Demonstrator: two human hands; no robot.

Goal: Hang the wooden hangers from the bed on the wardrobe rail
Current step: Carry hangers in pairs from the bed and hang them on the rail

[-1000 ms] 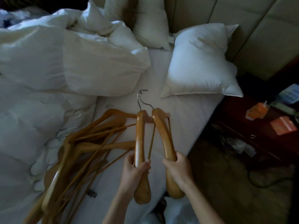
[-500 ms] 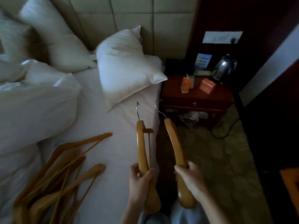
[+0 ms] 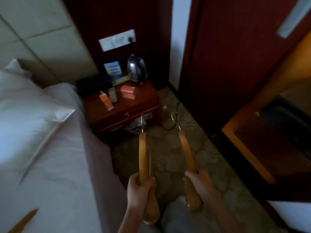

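My left hand [image 3: 140,188] grips one wooden hanger [image 3: 143,157] by its lower arm, metal hook pointing away from me. My right hand [image 3: 198,182] grips a second wooden hanger [image 3: 187,153] the same way, about a hand's width to the right. Both hangers hang over the patterned floor beside the bed [image 3: 55,174]. Only the tip of another wooden hanger [image 3: 25,220] shows on the sheet at the bottom left. The wardrobe rail is out of sight.
A dark red nightstand [image 3: 134,108] ahead carries a kettle [image 3: 136,68], orange boxes and a black case. A cable lies on the floor beside it. A dark red door or panel [image 3: 227,64] stands to the right, with a wooden-framed unit [image 3: 252,148] further right. A white pillow [image 3: 25,101] lies left.
My view has swung right, away from the bed towards the nightstand and door. The pile of hangers has slid out of view. Both hands still hold their hangers.
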